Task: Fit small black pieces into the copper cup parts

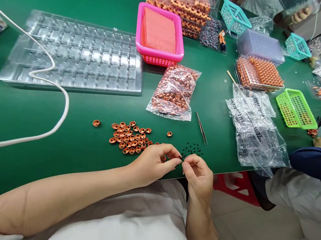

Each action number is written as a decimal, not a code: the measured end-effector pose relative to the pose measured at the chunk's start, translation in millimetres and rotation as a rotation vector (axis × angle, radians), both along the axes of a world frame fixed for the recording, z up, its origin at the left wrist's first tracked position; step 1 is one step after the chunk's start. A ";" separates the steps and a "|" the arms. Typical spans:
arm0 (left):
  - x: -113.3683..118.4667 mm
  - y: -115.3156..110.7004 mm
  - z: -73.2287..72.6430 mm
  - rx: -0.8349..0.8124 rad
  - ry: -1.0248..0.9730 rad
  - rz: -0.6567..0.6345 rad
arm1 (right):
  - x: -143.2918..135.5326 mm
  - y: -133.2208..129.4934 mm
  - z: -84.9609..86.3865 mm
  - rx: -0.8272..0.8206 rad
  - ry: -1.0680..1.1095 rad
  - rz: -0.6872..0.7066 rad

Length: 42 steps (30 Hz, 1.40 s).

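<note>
My left hand (156, 160) and my right hand (200, 177) meet fingertip to fingertip at the front edge of the green table. Both are closed in a pinch, with a tiny black part (183, 158) between the fingertips, too small to name. Just beyond them many black specks (193, 148) lie scattered. Left of my left hand is a spread of copper-coloured cup-shaped rings (131, 137) with holes, a few partly behind the hand. One such ring (169, 134) sits apart, and another ring (96, 123) lies farther left. Metal tweezers (202, 129) lie beyond the specks.
A bag of copper rings (173, 92) lies beyond the loose ones. Behind are a clear tray (78, 56) and a pink basket (179, 47). A white cable (65, 102) crosses the left side. Plastic bags (257, 130) and a green basket (305, 110) lie right, beside a co-worker's sleeve (313, 162).
</note>
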<state>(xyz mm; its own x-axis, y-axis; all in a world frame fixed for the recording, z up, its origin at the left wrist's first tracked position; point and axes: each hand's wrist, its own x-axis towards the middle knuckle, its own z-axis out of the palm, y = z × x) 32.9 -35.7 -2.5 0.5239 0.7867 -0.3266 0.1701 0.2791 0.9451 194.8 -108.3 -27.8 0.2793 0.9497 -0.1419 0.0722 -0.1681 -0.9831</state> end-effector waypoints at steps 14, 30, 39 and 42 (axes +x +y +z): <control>-0.3 0.1 0.7 -0.152 -0.151 -0.006 | 0.1 -0.5 -4.6 -0.031 0.144 -0.015; 0.6 8.4 -2.3 -0.386 -0.247 -0.017 | 8.1 2.8 0.1 0.287 0.171 0.121; 1.2 6.0 -1.7 -0.402 -0.245 0.019 | 51.9 -2.3 -9.9 0.445 -0.983 0.248; 2.2 5.9 -1.4 -0.406 -0.234 0.023 | 54.3 -0.5 -14.8 0.482 -1.138 0.290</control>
